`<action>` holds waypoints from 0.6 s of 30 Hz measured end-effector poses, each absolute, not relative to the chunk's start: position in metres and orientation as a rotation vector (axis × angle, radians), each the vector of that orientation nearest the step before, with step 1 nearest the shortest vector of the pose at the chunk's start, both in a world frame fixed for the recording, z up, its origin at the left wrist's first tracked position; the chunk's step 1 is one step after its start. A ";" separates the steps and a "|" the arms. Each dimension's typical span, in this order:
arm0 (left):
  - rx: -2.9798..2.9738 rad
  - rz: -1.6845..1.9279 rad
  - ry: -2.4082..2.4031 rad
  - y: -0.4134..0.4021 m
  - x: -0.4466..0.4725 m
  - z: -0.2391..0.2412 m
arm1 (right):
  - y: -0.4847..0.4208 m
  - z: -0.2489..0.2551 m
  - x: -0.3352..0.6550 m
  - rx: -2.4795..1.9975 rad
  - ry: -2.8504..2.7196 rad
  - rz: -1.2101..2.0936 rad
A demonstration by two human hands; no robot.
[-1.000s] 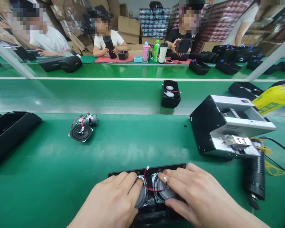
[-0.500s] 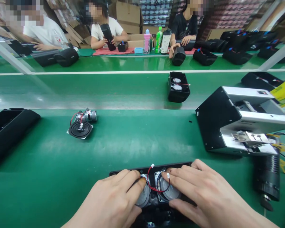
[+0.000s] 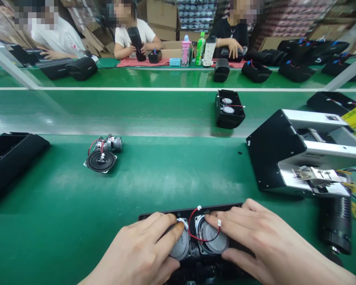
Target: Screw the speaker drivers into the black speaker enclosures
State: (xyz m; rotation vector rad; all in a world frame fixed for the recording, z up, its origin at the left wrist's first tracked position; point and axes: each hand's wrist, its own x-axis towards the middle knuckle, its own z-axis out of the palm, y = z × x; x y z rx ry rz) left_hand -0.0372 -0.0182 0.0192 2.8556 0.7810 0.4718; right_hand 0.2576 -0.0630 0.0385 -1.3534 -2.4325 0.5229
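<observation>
- Had a black speaker housing [image 3: 197, 266] lying inner side up at the near centre of the green counter [image 3: 154, 190], partly cut off by the bottom of the view.
- Saw two round, grey-backed drivers side by side inside: the left driver [image 3: 181, 243], half covered by fingers, and the right driver [image 3: 214, 238], more exposed.
- Noticed a red-and-black lead [image 3: 191, 231] curving over the right driver, with one white connector [image 3: 199, 208] by the far rim and another near the right forefinger.
- Held the left driver with the left hand [image 3: 145, 247], in a narrow grip, with fingers bent over its top.
- Held the right driver with the right hand [image 3: 258, 237], in a wider grip, with forefinger at the far edge and thumb at the near right side.
- Found a cluster of loose drivers [image 3: 101, 161] farther out on the left, and a long black case [image 3: 14, 166] at the left edge.
- Met a black-and-silver machine [image 3: 274, 150] on the right, just beside a black cylindrical tool [image 3: 335, 221].
- Spotted an open black box [image 3: 230, 118] beyond, with two pale drivers inside.
- Glimpsed three people across the way, including a person in white [image 3: 150, 31] holding a tall black unit [image 3: 135, 43].
</observation>
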 end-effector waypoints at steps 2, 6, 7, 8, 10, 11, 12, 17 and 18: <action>2.875 0.500 0.749 -0.017 -0.038 0.018 | -0.061 0.039 0.257 -1.338 -2.427 0.568; 2.917 0.539 0.719 -0.016 -0.041 0.016 | -0.060 0.038 0.258 -1.351 -2.441 0.620; 2.921 0.535 0.708 -0.016 -0.042 0.015 | -0.060 0.038 0.259 -1.354 -2.454 0.613; 2.926 0.532 0.697 -0.016 -0.043 0.014 | -0.061 0.038 0.259 -1.353 -2.468 0.594; 2.938 0.536 0.685 -0.015 -0.044 0.011 | -0.062 0.038 0.260 -1.337 -2.473 0.508; 2.946 0.543 0.686 -0.015 -0.044 0.011 | -0.063 0.038 0.260 -1.326 -2.469 0.459; 2.954 0.556 0.687 -0.015 -0.044 0.010 | -0.064 0.038 0.261 -1.318 -2.465 0.418; 2.978 0.579 0.663 -0.014 -0.044 0.009 | -0.066 0.039 0.260 -1.285 -2.480 0.393; 2.979 0.584 0.658 -0.014 -0.044 0.009 | -0.066 0.039 0.260 -1.275 -2.482 0.394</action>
